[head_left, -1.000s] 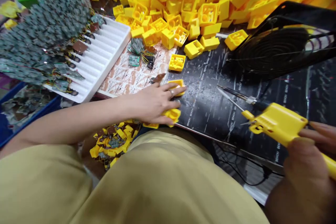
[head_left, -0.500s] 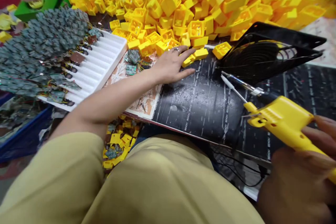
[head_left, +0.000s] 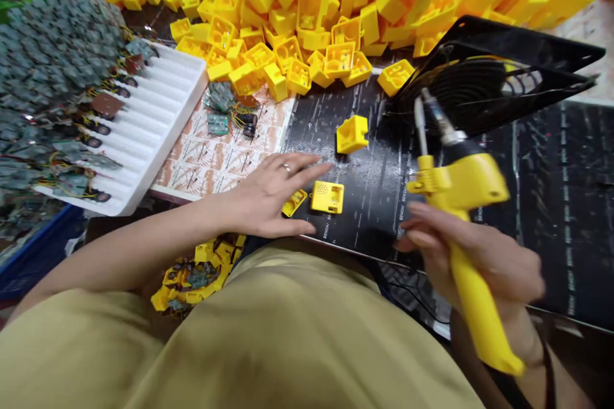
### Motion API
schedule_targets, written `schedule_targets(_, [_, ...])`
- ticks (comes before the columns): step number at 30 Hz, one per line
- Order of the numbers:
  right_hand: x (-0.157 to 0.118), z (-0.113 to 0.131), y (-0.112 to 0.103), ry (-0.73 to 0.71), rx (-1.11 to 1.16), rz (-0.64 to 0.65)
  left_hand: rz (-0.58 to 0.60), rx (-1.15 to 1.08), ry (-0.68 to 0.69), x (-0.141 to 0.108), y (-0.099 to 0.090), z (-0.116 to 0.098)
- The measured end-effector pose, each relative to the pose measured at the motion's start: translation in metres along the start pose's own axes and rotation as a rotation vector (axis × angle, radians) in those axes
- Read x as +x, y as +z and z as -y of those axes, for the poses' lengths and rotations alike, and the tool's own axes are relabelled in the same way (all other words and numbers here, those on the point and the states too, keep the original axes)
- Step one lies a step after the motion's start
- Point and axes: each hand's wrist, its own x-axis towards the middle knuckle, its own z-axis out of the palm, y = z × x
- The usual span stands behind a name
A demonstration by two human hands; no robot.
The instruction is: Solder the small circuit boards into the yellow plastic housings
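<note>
My left hand (head_left: 275, 195), fingers spread, rests low over the near edge of the black work mat (head_left: 369, 204). Partly under its fingers lies a small yellow plastic housing (head_left: 294, 203). Just right of the fingertips is a second yellow housing (head_left: 328, 197), with a speaker grille of small holes. A third yellow housing (head_left: 352, 134) stands farther back on the mat. Wrapped round the grip of a yellow soldering gun (head_left: 472, 185) is my right hand (head_left: 484, 259). The gun's metal tip and feed tube point away, in front of a black fan (head_left: 465, 102).
A large heap of yellow housings (head_left: 297, 13) spans the back. At left, a white ribbed foam tray (head_left: 158, 115) bears many grey wired circuit boards (head_left: 62, 57). One wired board (head_left: 218, 123) lies beside it. Below the table edge are more yellow housings (head_left: 206, 252).
My left hand has drawn back from the heap toward the near edge, and yellow housings now lie apart on the mat. My right hand has brought the soldering gun inward, turning it more upright.
</note>
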Motion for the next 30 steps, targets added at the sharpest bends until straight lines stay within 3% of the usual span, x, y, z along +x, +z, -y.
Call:
schedule_targets(3, [0.016, 0.003, 0.014, -0.152, 0.067, 0.098, 0.060, -0.019, -0.085, -0.017, -0.007, 0.006])
schedule_targets(7, [0.035, 0.010, 0.045, -0.243, 0.059, 0.185, 0.054, 0.107, -0.155, -0.021, -0.003, 0.010])
schedule_targets(10, [0.039, 0.016, 0.058, -0.176, 0.005, 0.082, 0.062, 0.375, -0.282, -0.015, -0.004, 0.008])
schedule_targets(13, [0.034, 0.021, 0.056, -0.074, -0.048, 0.004, 0.126, 0.544, -0.375, -0.011, -0.009, 0.001])
schedule_targets(18, [0.026, 0.017, 0.037, -0.037, -0.214, 0.039, 0.289, 0.358, -0.313, -0.012, -0.018, -0.008])
schedule_targets(21, [0.028, 0.008, 0.026, -0.084, -0.188, 0.099, 0.211, 0.272, -0.203, -0.012, -0.023, 0.000])
schedule_targets(23, [0.032, 0.002, 0.024, -0.174, -0.070, 0.209, 0.146, 0.195, -0.116, -0.009, -0.024, 0.008])
schedule_targets(26, [0.035, -0.004, 0.028, -0.265, 0.006, 0.321, 0.139, 0.112, -0.090, -0.006, -0.018, 0.012])
schedule_targets(28, [0.033, -0.006, 0.033, -0.236, -0.038, 0.257, 0.123, 0.143, -0.142, -0.004, -0.013, 0.009])
schedule_targets(30, [0.028, -0.003, 0.040, -0.159, -0.176, 0.095, 0.099, 0.178, -0.154, -0.004, -0.010, 0.002])
